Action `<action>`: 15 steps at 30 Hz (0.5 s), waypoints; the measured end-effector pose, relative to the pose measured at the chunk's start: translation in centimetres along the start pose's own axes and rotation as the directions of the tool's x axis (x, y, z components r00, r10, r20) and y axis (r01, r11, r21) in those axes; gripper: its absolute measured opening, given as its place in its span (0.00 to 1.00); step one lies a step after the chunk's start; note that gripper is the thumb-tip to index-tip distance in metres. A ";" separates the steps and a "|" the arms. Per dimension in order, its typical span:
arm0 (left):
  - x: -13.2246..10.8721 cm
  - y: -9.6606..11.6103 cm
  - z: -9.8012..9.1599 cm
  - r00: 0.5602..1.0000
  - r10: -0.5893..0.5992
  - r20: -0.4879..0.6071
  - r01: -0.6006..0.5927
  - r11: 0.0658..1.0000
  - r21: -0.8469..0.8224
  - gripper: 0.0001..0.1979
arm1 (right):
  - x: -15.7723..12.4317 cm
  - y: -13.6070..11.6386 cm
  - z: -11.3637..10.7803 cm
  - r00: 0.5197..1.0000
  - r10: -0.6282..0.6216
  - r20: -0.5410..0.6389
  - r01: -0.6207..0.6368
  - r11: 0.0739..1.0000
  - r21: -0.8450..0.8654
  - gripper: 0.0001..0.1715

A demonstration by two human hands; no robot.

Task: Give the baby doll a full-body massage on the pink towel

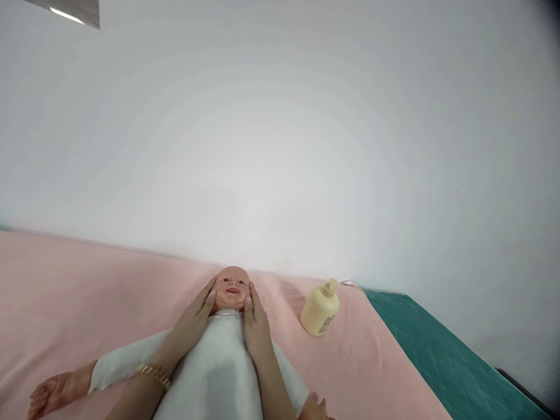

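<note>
A baby doll (pixel 227 361) in white clothing lies on its back, head away from me and arms spread to both sides. My left hand (pixel 202 306) rests along one side of the doll's head (pixel 234 274), fingers stretched and pressed together, thumb by the cheek. On the opposite side, my right hand (pixel 256 318) lies flat in the same way, its thumb near the jaw. Both palms are turned inward against the head, and neither wraps around it. A gold bracelet (pixel 154 374) circles my left wrist.
Right of the doll, a pale yellow pump bottle (pixel 321 309) stands on the pink sheet (pixel 359 361). A green surface (pixel 441 344) shows beyond the sheet's right edge. Behind everything rises a white wall (pixel 280 146). A grey object (pixel 83 9) cuts into the top left corner.
</note>
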State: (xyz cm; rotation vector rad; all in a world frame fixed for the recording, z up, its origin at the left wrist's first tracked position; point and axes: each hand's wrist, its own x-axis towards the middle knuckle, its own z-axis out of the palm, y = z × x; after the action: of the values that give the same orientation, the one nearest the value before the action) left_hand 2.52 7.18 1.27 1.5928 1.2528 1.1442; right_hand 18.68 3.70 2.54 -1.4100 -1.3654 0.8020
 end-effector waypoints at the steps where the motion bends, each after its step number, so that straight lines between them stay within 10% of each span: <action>1: 0.0 0.0 0.0 1.000 -0.010 0.007 0.010 1.000 -0.015 0.36 | -0.1 -0.1 0.0 1.000 0.009 -0.001 -0.009 1.000 0.001 0.43; 15: -0.5 1.2 0.3 0.998 -0.010 0.056 0.018 0.990 -0.139 0.42 | 0.1 0.9 0.6 1.000 -0.029 -0.005 0.029 0.988 0.149 0.46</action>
State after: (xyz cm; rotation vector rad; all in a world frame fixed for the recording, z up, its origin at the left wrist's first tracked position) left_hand 3.05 6.46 2.25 1.4995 1.1220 1.1459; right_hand 18.44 4.02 1.49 -1.2725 -1.2934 0.8643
